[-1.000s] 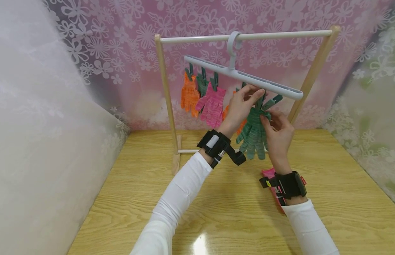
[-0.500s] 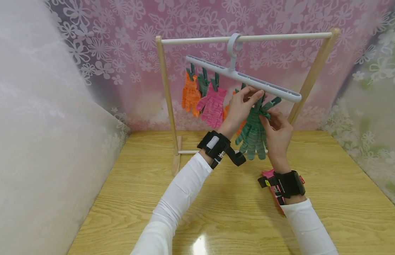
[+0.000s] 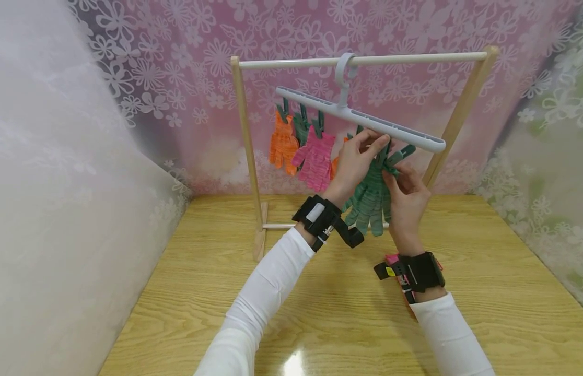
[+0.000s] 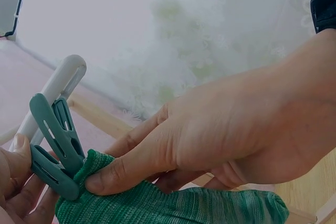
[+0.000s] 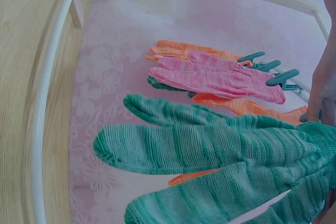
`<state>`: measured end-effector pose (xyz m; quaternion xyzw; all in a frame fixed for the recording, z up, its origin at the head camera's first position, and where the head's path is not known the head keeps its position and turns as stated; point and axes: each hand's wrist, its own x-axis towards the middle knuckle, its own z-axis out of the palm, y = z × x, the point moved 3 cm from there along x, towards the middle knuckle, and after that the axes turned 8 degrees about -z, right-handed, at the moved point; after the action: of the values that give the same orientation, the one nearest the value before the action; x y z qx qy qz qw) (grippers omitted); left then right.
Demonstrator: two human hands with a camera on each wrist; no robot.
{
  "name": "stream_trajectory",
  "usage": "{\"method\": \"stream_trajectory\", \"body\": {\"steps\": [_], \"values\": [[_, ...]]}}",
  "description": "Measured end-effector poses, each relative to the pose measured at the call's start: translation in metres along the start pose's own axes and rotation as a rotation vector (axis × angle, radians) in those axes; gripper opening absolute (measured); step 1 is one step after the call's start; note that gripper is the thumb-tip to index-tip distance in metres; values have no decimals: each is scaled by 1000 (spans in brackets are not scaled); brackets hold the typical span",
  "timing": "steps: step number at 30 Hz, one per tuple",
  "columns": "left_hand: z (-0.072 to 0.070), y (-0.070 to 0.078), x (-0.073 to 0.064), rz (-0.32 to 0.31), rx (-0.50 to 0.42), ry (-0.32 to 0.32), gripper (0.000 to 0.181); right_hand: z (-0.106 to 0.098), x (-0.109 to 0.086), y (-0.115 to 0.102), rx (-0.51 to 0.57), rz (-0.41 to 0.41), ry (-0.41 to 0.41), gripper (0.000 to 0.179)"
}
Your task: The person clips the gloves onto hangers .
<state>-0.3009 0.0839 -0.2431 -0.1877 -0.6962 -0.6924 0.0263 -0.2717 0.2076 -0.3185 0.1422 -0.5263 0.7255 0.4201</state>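
Note:
A green striped knit glove (image 3: pixel 369 201) hangs fingers-down under the right half of the grey hanger (image 3: pixel 414 136). My right hand (image 3: pixel 408 201) pinches its cuff between thumb and fingers. Beside the cuff, a dark green clothespin (image 4: pixel 55 129) fastened to the hanger has its arms spread in the left wrist view. My left hand (image 3: pixel 353 162) holds this clothespin with thumb and fingertips, just below the hanger bar. In the right wrist view the glove's fingers (image 5: pixel 173 148) fill the foreground, and the left hand shows only at the right edge.
On the hanger's left half, clothespins hold an orange glove (image 3: pixel 283 143), a green glove (image 3: pixel 301 125) and a pink glove (image 3: pixel 315 159). Another orange glove (image 3: pixel 334 166) is partly behind my left hand. The wooden rack (image 3: pixel 246 136) stands on the table (image 3: pixel 216 292). A pink item (image 3: pixel 392 258) lies under my right wrist.
The green glove has swung slightly left, and my right hand and wrist have shifted a little left. My left hand keeps its hold at the clothespin. The head view has tilted slightly.

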Motion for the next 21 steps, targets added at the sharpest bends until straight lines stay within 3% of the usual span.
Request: {"method": "stream_trajectory", "body": {"steps": [13,21], "values": [[0,-3,-1,63,-10,-82,31,3,-1,-2,-17,44,38,17],[0,-5,-1,75,-16,-103,34,3,1,-10,-18,12,-42,22]]}}
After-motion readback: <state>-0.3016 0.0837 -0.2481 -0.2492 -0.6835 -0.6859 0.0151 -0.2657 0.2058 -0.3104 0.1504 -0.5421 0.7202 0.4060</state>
